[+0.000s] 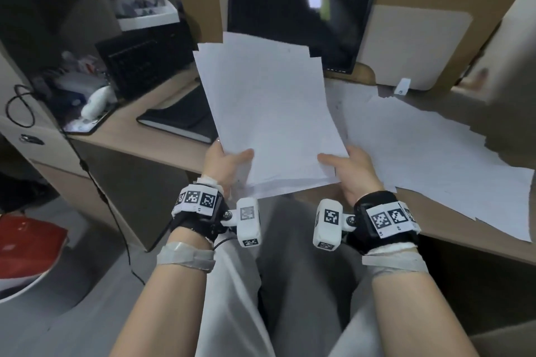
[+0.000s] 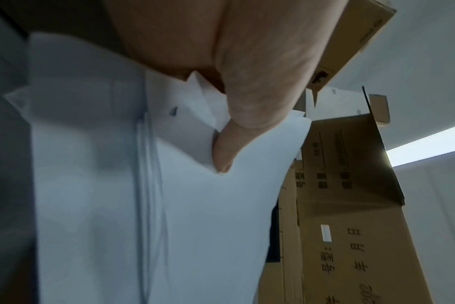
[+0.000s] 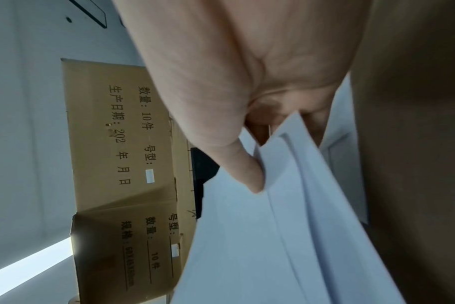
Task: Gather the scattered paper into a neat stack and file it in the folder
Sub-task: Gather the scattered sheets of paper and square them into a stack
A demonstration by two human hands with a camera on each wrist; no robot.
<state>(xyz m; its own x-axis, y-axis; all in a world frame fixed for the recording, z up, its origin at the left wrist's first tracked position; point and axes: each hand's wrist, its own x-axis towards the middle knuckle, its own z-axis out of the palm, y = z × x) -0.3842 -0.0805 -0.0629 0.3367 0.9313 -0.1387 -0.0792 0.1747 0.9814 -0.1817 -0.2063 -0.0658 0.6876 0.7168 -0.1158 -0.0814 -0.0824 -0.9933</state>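
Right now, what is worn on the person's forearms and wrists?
Bare forearms, no sleeves. The left hand and right hand each have a black wrist band carrying white square-patterned black marker tags, a white camera pod on a small joint, and grey tape behind. A thin black cable leaves the left band.

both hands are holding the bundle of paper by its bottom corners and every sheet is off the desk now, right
Not quite. Both the left hand and right hand do hold the bundle of paper by its bottom corners, but the head view shows loose sheets lying on the desk to the right.
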